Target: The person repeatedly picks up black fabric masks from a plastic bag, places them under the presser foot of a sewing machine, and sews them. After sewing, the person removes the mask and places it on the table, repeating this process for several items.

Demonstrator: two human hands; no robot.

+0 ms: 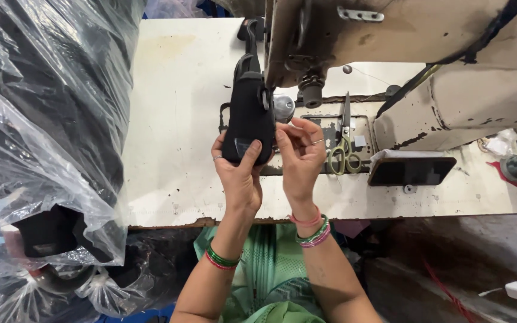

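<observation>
At the worn white table [175,119] you are holding the black upper [248,116] under the needle, left hand [239,173] clamped on its soft, light lower edge, right fingers [294,140] pinching its side.

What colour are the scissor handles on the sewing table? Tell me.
Pale yellow-green, seen in the head view: the scissors lie on the table right of the right hand.

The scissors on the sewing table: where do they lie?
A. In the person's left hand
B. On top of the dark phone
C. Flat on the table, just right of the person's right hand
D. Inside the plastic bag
C: the scissors with pale green handles lie flat on the table, right of the right hand, untouched; the left hand holds the black fabric piece.
</observation>
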